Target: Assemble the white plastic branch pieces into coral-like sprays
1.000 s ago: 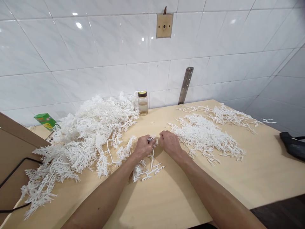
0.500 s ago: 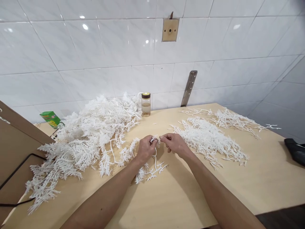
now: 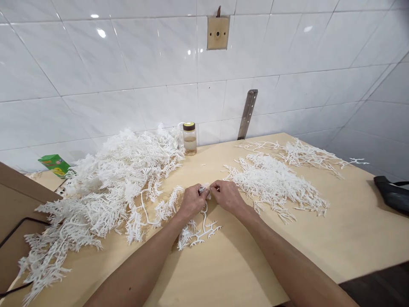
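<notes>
My left hand (image 3: 192,200) is closed around a white plastic branch (image 3: 204,217), whose bare forked stem hangs below the fingers. Feathery tips of it poke out at the thumb. Right beside it, my right hand (image 3: 225,195) pinches at the same spot with thumb and forefinger, touching the branch's tips; the fingers hide exactly what they grip. A big heap of feathery white branches (image 3: 128,170) lies to the left. Close to my right hand is a flat pile of small white sprigs (image 3: 275,183), with bare white stems (image 3: 313,155) behind it.
A lidded bottle of liquid (image 3: 190,140) stands by the tiled wall, near a leaning metal strip (image 3: 248,114). At far left are a green box (image 3: 54,165) and a brown cardboard panel (image 3: 22,213). A black object (image 3: 391,194) sits beyond the table's right edge.
My right hand has come in to the left and now meets the left hand at the branch. The whole view has shifted a little.
</notes>
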### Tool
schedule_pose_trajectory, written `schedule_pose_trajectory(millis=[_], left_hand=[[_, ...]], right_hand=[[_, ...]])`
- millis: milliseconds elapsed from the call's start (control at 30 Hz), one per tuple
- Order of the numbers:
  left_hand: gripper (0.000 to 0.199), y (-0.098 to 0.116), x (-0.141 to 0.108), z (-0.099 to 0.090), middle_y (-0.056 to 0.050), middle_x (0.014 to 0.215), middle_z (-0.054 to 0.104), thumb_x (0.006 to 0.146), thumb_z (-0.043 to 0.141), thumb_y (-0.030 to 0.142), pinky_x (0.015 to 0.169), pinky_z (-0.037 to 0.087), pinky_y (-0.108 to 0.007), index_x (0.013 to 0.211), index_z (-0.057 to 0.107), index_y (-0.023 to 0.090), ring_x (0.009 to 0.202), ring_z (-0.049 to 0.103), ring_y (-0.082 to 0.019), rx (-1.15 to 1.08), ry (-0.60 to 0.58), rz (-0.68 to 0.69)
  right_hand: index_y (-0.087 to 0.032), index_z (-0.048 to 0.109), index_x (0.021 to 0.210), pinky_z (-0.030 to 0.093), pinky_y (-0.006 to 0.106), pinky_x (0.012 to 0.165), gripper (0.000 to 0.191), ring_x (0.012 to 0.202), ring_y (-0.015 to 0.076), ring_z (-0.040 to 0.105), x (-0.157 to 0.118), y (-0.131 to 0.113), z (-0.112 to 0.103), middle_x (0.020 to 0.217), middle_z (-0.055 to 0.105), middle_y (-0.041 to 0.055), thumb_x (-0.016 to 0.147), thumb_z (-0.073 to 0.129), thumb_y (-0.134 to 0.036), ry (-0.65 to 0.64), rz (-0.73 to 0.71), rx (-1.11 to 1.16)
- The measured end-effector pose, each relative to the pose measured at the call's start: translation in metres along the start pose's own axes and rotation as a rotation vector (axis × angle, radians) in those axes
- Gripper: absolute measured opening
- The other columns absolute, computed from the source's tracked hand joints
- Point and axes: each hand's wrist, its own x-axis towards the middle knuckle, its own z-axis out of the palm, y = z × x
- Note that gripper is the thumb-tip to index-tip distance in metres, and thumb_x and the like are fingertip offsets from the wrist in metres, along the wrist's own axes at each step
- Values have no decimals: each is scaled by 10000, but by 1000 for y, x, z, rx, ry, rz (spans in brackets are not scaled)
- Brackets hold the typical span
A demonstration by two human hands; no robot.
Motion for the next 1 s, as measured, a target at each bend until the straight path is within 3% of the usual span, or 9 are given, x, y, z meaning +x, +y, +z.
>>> schedule_pose_trajectory(millis=[133,333,467,500,533,633,700,1000], left_hand=[[219,-2,2,-1,27,579,506,779,573,324,538,269,-250,623,512,183,567,428,-121,-16,-27,-12],[299,-5,-3,-6,55,554,402,788,578,419,542,266,-242,626,493,183,551,363,-107,-153,-8,-30],[328,-7,-4,-5,51,561,402,789,573,457,551,267,-243,629,502,180,562,363,-109,-188,-17,-23],[331,-7,-4,-5,48,565,410,787,573,464,555,272,-242,632,504,179,567,369,-110,-201,-20,-20],[333,-6,-4,-5,46,571,419,786,573,469,558,278,-242,636,506,179,572,375,-112,-214,-20,-18],[327,-4,-4,-5,39,584,442,788,561,471,563,296,-243,650,516,178,579,387,-116,-233,-11,-14],[316,-3,-5,-5,36,587,454,787,555,465,562,302,-243,657,525,178,579,390,-118,-225,4,-13],[277,-2,-3,-4,34,596,483,795,551,424,556,298,-238,674,549,174,575,395,-113,-164,30,-1]], right_hand=[[-145,689,811,451,254,721,186,805,195,678,4,-4,9,837,733,98,847,507,-140,72,-15,-175],[-172,638,789,438,228,530,158,456,135,612,11,21,-8,626,666,8,838,492,-207,45,280,90],[-164,631,874,479,254,605,143,608,162,663,11,34,-24,824,709,58,810,578,-280,309,260,19],[-163,635,883,484,255,602,167,621,162,666,10,33,-27,855,709,65,814,583,-306,320,241,36],[-164,642,879,483,251,576,192,596,156,660,8,30,-28,843,706,62,827,574,-335,272,220,82],[-170,658,822,437,225,433,267,434,127,603,3,18,-25,660,648,11,851,552,-413,-74,181,288],[-166,660,793,405,209,380,272,389,119,582,0,10,-19,579,593,-15,835,581,-423,-215,177,383],[-159,655,797,358,155,341,170,377,77,553,2,11,-1,542,561,-46,780,641,-327,-224,289,593]])
